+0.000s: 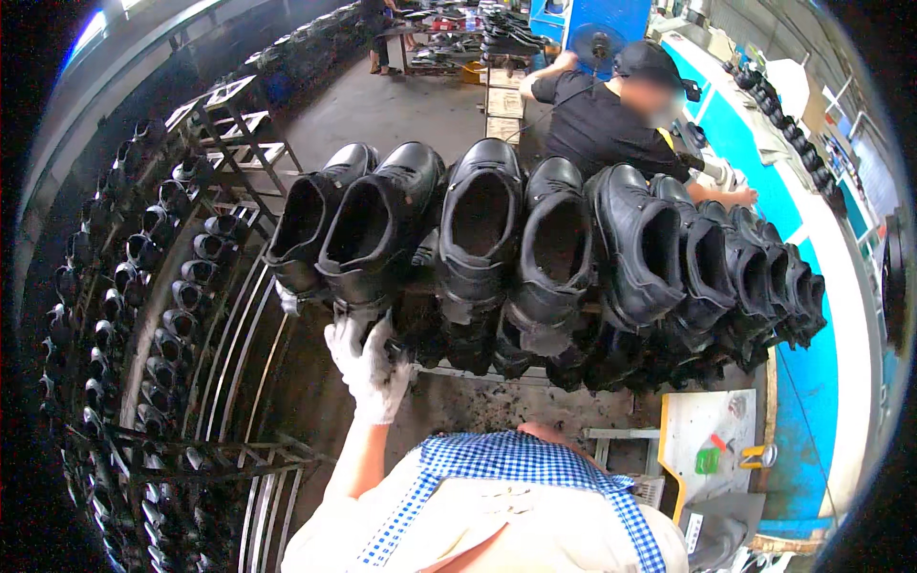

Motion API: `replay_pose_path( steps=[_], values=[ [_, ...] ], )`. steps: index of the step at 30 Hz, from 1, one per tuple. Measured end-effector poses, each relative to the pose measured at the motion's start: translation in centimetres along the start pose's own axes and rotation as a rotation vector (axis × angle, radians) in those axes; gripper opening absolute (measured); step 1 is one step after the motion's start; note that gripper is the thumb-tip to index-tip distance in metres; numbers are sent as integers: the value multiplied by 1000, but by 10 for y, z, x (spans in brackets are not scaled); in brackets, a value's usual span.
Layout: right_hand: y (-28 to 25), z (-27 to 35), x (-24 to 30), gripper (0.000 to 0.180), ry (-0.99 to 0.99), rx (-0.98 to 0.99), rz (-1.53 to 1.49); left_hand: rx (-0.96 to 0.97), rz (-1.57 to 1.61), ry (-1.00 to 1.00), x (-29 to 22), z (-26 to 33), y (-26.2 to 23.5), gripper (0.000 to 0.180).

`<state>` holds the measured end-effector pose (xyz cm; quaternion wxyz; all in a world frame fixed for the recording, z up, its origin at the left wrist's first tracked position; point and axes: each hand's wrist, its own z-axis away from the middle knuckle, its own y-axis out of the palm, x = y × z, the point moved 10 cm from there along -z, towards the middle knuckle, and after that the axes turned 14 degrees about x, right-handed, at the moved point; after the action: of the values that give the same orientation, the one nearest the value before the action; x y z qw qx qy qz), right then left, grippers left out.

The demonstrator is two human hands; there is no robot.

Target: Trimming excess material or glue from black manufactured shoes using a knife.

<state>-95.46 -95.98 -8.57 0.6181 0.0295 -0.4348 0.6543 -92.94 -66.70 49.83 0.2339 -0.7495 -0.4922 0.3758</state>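
My left hand [367,371], in a white glove, is raised at the near edge of a rack full of shoes. Its fingers are curled at the heel of a black lace-up shoe [367,250] near the left end of the top row; the fingertips are partly hidden behind dark material. To its left stands another black shoe [308,224], and to its right a third black shoe [479,224], all with heels toward me. A lower row of black shoes [468,346] sits beneath, mostly in shadow. My right hand does not show.
Long racks of black shoes [181,325] run along the left. A person in black [611,124] works beyond the top row, beside a blue-topped bench [807,411]. A fan [597,46] stands behind. At lower right is a white board with a yellow edge [702,430].
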Motion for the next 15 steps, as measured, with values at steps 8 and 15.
replay_pose_path(
  steps=[8, 15],
  values=[
    [-1, 69, 40, 32, 249, 100, -350, 273, -24, 39, 70, -6, 50, 41],
    [11, 70, 64, 32, 91, -70, -489, 253, 46, 135, 70, -6, 38, 33]
  ],
)
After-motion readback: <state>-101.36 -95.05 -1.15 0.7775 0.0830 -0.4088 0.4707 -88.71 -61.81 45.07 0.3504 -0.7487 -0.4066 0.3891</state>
